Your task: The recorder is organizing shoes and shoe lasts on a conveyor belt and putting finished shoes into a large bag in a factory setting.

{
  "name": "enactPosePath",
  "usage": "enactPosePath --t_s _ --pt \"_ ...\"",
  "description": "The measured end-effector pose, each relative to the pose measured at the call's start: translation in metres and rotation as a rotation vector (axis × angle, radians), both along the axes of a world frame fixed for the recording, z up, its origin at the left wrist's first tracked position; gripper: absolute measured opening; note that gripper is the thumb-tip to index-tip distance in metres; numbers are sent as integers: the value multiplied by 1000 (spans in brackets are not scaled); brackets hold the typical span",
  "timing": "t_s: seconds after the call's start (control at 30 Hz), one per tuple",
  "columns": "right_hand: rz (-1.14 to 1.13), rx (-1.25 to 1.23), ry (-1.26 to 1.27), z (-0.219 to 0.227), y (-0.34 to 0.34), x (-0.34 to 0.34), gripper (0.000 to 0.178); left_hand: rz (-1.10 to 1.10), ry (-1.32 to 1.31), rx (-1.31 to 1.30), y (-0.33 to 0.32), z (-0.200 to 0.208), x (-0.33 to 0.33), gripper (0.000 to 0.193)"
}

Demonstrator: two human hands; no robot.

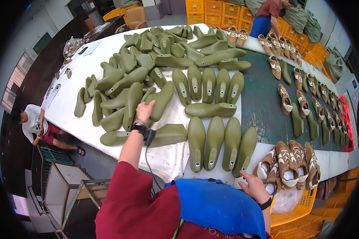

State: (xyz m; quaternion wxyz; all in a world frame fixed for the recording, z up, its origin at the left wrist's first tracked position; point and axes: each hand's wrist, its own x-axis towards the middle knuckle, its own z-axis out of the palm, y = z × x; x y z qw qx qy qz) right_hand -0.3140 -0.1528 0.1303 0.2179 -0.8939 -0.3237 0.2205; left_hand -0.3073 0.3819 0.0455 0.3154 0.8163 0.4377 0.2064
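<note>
Green shoe lasts lie in a large heap on the white-covered table. My left hand is closed at the edge of one shoe last at the heap's near right; some of its fingers are hidden. To the right, several lasts form two rows with their toes pointing away or toward the far side, and one last lies crosswise between them. My right hand is at the near end of the rightmost last, fingers apart, fingertips close to its heel end.
Brown-and-white sneakers cluster at the right above a yellow crate. More sneakers and lasts line the dark green board. A co-worker stands across the table; another person sits at the left. Yellow crates are stacked behind.
</note>
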Motion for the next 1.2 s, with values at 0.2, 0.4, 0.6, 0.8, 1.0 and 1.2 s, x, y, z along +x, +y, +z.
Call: enactPosePath --t_s 0.2,0.4,0.6,0.8,1.0,1.2 --pt "38 10 53 -3 17 -7 40 26 163 -109 -14 -52 84 63" --pt "-6 47 13 -4 16 -2 42 -618 581 -120 -11 -20 48 93" --pt "81 -3 40 -3 23 3 41 -1070 745 -53 -44 -29 -35 114" --pt "156 32 -45 1 27 -3 39 -1062 757 217 -88 -3 -18 102" --pt "112 84 -81 -9 6 -1 40 -840 -27 426 -105 90 -45 98" --pt "64 138 -59 11 29 17 38 -941 -259 260 -118 34 -94 81"
